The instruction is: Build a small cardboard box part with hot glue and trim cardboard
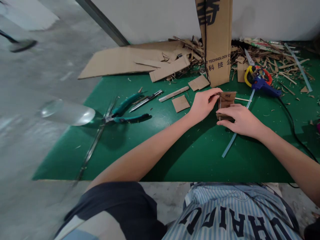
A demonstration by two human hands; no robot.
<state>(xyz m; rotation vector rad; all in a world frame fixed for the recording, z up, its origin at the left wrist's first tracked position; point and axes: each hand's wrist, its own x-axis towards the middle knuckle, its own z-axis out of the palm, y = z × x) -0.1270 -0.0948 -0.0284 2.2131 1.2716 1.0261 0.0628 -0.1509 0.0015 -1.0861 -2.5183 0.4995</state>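
Workpiece: small brown folded cardboard piece (225, 100), standing on green mat (175, 150) just in front of tall upright cardboard box (216, 43).
Left hand (203, 105): pinches its top edge.
Right hand (240, 120): fingers closed over its base.
Progress: looks part-assembled; flat cardboard square (180, 103), front-left of box, lies loose.
Blue glue gun (263, 85): right of box, not in hand.

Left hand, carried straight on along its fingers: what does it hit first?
The small cardboard piece, which the left hand is pinching; beyond it probably the blue glue gun, depth unclear.
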